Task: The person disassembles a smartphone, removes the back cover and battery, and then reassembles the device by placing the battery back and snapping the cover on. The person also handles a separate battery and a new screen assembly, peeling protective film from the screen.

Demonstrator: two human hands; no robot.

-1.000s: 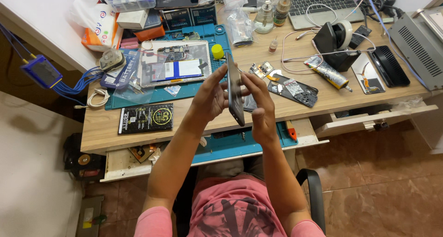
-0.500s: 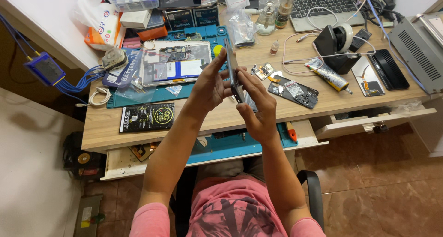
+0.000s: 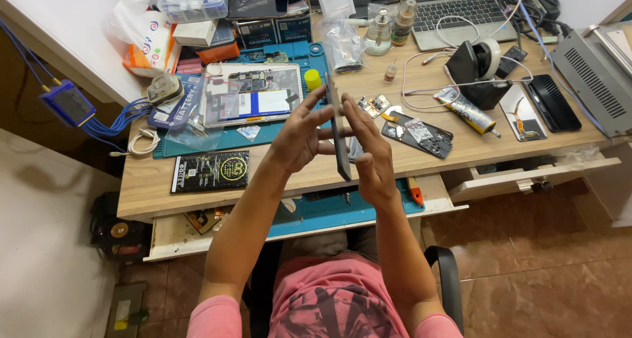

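Spanning the scene, the wooden desk (image 3: 368, 163) carries a teal mat (image 3: 276, 130); above its front edge the left hand (image 3: 299, 137) and right hand (image 3: 372, 160) still press flat, fingers extended, against an edge-on phone (image 3: 339, 130), now raised slightly higher
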